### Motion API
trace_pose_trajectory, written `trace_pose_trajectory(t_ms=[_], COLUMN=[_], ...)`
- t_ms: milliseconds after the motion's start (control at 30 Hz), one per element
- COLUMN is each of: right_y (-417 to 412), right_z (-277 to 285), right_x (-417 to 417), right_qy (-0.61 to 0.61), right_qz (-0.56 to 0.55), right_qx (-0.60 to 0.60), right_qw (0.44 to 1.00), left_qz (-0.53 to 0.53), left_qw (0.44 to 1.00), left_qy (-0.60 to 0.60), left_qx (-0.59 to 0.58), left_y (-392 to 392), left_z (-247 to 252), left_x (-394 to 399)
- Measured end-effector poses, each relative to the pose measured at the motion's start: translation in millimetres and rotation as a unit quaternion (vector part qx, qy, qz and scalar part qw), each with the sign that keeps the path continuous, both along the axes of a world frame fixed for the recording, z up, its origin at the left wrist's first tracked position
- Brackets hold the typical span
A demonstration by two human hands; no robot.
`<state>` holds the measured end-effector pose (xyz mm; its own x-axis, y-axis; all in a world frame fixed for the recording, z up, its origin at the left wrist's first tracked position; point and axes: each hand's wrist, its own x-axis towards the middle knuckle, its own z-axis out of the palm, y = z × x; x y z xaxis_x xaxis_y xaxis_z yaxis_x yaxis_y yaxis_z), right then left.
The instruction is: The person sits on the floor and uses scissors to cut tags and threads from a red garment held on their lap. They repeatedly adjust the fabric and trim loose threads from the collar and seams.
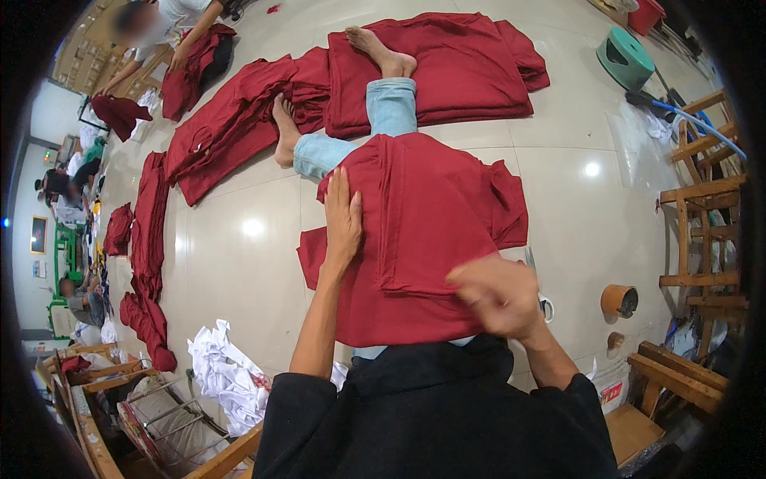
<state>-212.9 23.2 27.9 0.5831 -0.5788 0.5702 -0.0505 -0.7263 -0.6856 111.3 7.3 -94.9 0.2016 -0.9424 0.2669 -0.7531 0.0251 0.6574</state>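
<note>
A dark red garment lies partly folded across my lap, its stitched edge running lengthwise. My left hand rests flat on the cloth at its left side, thumb a little out from the fingers. Over the lower right part of the garment is my right hand, blurred, with its fingers bent. Whether it grips the fabric is hard to tell. Just past that hand, a pair of scissors lies on the floor, mostly hidden; a white handle and a bit of blade show.
Red garments are stacked at my feet, with more red cloth along the left. White fabric scraps lie at lower left. A green stool and wooden frames stand right. At upper left, a person handles red cloth.
</note>
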Motion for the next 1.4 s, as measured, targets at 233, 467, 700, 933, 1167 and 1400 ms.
trace_pose_trajectory(t_ms=[233, 467, 700, 933, 1167, 1400], right_y=[4, 25, 48, 18, 13, 0], right_z=[-64, -75, -98, -121, -87, 61], right_x=[45, 60, 6, -82, -60, 12], right_qy=[0.274, 0.280, 0.141, 0.480, 0.171, -0.090], right_qz=[-0.208, -0.235, -0.244, -0.262, -0.341, -0.164], right_qx=[0.002, 0.065, 0.344, 0.377, 0.291, 0.150], right_qw=[0.939, 0.929, 0.896, 0.747, 0.877, 0.971], left_qz=[0.044, -0.218, -0.005, 0.030, 0.019, -0.023], left_qw=[0.990, 0.951, 0.998, 0.999, 0.999, 0.998], left_qy=[0.127, -0.150, -0.051, -0.028, -0.024, -0.027], left_qx=[-0.039, -0.160, -0.021, 0.009, 0.028, 0.057], left_y=[53, -29, -70, -64, -58, -35], left_z=[47, 121, 68, 63, 65, 63], left_x=[-21, -102, -68, -61, -60, -44])
